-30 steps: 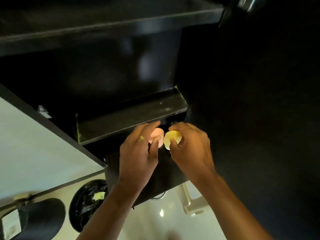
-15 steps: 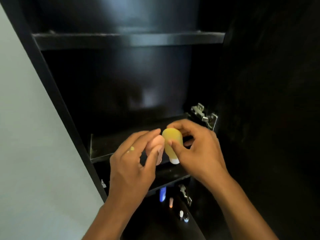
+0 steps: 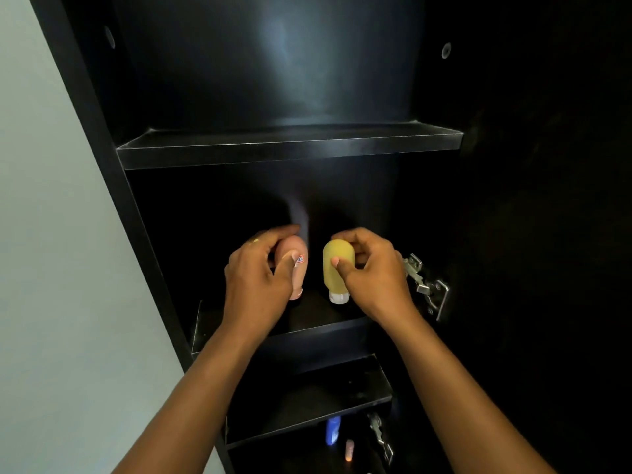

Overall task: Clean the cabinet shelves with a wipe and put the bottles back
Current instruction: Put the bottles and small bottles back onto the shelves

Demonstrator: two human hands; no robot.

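A black cabinet stands open before me. My left hand (image 3: 258,282) grips a small pink bottle (image 3: 297,268) with a red and blue label, cap downward. My right hand (image 3: 372,271) grips a small yellow bottle (image 3: 337,270) with a white cap at its bottom. Both bottles are upright, a hand's width apart, at or just above the middle shelf (image 3: 273,333); I cannot tell whether they touch it. No wipe is in view.
An upper shelf (image 3: 290,147) sits above my hands. A lower shelf (image 3: 307,412) lies below, and under it are a blue bottle (image 3: 332,430) and a small pink one (image 3: 349,449). Metal hinges (image 3: 427,287) are on the right by the open door. A pale wall is left.
Both hands rose with the bottles from below into the middle shelf space and moved apart. My view tilted upward, showing more of the cabinet.
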